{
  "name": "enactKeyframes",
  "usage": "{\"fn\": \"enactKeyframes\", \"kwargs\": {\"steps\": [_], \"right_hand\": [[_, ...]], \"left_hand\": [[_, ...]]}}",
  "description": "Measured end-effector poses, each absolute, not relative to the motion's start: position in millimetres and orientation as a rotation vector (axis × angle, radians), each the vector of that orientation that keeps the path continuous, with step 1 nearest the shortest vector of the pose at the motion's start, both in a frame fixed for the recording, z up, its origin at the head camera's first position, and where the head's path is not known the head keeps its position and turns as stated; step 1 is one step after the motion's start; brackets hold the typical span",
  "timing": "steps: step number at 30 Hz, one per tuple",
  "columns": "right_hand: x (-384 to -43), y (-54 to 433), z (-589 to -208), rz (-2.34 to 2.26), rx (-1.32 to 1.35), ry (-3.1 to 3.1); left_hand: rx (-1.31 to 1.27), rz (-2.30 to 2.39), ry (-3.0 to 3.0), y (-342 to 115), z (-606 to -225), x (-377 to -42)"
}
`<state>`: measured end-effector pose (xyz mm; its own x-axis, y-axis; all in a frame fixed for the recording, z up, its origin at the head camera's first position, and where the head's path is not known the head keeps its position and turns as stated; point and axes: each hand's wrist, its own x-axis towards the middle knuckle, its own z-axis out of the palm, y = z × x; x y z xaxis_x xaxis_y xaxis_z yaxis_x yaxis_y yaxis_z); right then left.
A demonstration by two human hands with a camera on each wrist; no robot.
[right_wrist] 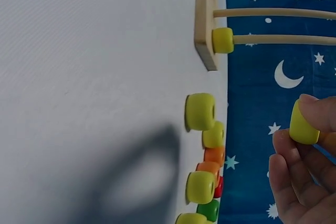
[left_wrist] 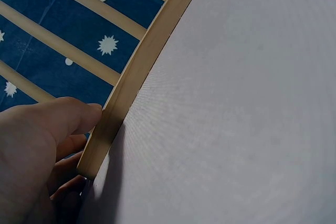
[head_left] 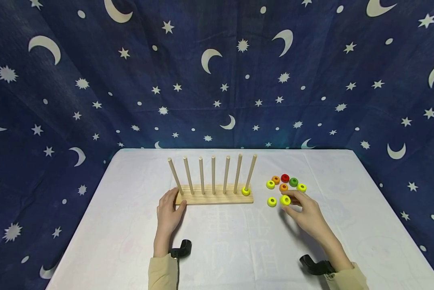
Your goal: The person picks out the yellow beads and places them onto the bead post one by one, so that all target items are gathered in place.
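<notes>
A wooden stand point(head_left: 217, 199) with a row of upright pegs sits on the table; one yellow bead point(head_left: 246, 191) is at the bottom of its rightmost peg. My left hand point(head_left: 169, 213) grips the stand's left end, thumb on the near side and fingers around the end, as the left wrist view shows. Between thumb and fingertips my right hand point(head_left: 309, 215) pinches another yellow bead point(right_wrist: 303, 125), held above the table, right of the stand. Loose beads lie close by: several yellow point(head_left: 272, 201), two orange point(head_left: 276, 180), one red point(head_left: 285, 178) and one green point(head_left: 293, 182).
A white cloth covers the table point(head_left: 224, 249). Behind it hangs a dark blue curtain point(head_left: 187, 72) with moons and stars. Black wrist cameras, the left point(head_left: 181, 249) and the right point(head_left: 316, 266), are strapped at both sleeves.
</notes>
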<state>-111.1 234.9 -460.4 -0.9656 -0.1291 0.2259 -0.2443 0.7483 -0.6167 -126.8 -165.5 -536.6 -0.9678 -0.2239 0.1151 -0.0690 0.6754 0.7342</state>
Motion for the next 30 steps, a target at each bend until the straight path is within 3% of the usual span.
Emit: {"fn": "enactKeyframes", "kwargs": {"steps": [30], "right_hand": [[-122.5,213.4,-430.4,1.119,0.324,-2.659]], "left_hand": [[0.240,-1.169,-2.676,-165.2,-537.6,-127.5]]}}
